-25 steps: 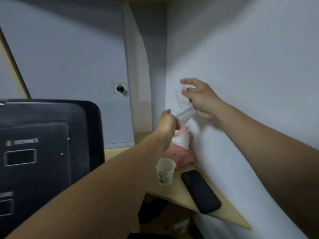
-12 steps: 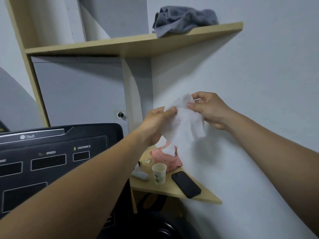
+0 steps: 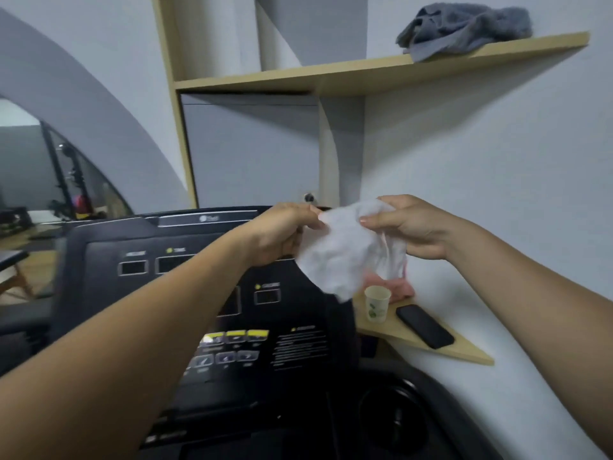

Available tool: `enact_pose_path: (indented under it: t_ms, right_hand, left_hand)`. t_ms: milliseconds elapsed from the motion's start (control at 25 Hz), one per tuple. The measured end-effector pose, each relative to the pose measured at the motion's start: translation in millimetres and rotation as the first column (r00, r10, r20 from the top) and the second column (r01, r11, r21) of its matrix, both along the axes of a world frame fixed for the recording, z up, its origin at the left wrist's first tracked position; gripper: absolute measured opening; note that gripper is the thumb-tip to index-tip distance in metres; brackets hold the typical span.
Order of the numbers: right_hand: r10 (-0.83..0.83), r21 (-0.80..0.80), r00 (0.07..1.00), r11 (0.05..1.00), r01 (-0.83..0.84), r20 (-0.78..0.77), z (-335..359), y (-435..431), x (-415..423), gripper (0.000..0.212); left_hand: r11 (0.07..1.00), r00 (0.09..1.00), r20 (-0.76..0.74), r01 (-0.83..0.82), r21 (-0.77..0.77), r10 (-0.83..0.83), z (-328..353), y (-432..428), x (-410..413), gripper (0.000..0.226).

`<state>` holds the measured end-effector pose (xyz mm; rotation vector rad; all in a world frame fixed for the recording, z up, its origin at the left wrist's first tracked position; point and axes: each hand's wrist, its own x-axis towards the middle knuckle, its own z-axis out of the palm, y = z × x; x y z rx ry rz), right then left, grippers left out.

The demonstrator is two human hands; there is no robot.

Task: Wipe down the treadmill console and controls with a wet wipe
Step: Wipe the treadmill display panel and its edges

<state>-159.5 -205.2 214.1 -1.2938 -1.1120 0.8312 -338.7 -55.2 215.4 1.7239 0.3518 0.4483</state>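
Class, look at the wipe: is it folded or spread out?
Partly spread but crumpled: the left hand pinches one top corner of the wipe, the right hand pinches the other, and it hangs between them.

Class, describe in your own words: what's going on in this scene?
A person holds a white wet wipe stretched between both hands: the left hand pinches one corner, the right hand grips the other side. The wipe hangs in front of the black treadmill console, apparently not touching it.
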Motion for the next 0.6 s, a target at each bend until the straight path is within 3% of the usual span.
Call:
enact_pose_path:
  t_ms: [120, 280, 360, 440, 520, 600]
  right_hand:
    - [0.005, -0.065, 0.995, 0.998, 0.001, 0.101, -2, 41, -60, 0.016]
    - [0.148, -0.084, 0.959, 0.982, -0.172, -0.242, -23, 67, -111, 0.04]
    - [0.177, -0.12, 0.949, 0.969, -0.214, -0.261, -50, 73, -130, 0.051]
    - [0.125, -0.022, 0.93, 0.99, -0.141, -0.345, -77, 85, -146, 0.064]
    - [0.108, 0.097, 0.864, 0.993, -0.068, -0.493, -92, 92, -165, 0.059]
    - [0.157, 0.129, 0.842, 0.986, -0.104, -0.517, -99, 97, -188, 0.052]
  left_hand:
    - [1.0, 0.999, -0.035, -0.005, 0.029, 0.006, -7, 24, -57, 0.014]
    - [0.983, 0.98, 0.085, -0.175, -0.054, 0.179, -13, 47, -118, 0.028]
    - [0.955, 0.949, 0.129, -0.276, -0.107, 0.288, -20, 58, -151, 0.03]
    - [0.922, 0.911, 0.144, -0.381, -0.07, 0.387, -33, 66, -182, 0.029]
    - [0.891, 0.878, 0.156, -0.45, -0.051, 0.452, -49, 68, -206, 0.02]
    - [0.87, 0.856, 0.17, -0.491, -0.03, 0.489, -66, 69, -225, 0.029]
